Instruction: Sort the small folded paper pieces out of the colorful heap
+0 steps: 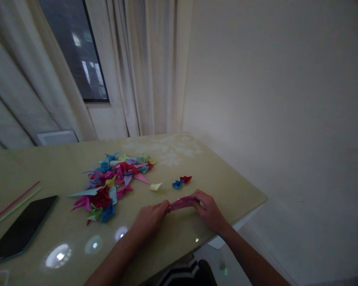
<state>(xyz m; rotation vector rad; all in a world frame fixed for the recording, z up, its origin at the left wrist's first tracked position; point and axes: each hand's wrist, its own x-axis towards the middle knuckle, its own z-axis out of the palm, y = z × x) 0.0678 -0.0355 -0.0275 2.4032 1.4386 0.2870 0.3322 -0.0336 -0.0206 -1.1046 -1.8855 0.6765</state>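
Note:
A folded strip of pink paper [181, 203] stretches between my two hands, just above the tabletop near its right front edge. My left hand [151, 221] is closed, pinching the strip's left end. At the other end, the fingers of my right hand [208, 210] grip the paper, thumb below and fingers on top. Beyond the hands lie a small blue paper boat [178, 184] and a red paper boat [186, 179], touching each other. A pale yellow folded paper piece [155, 186] rests to their left.
A heap of colourful folded paper figures [119, 174] spreads across the table [220, 178] left of my hands. Farther left lie a black tablet or phone [24, 226] and thin pink and green strips [16, 200]. A wall [280, 119] borders the table's right side; curtains [158, 71] hang behind.

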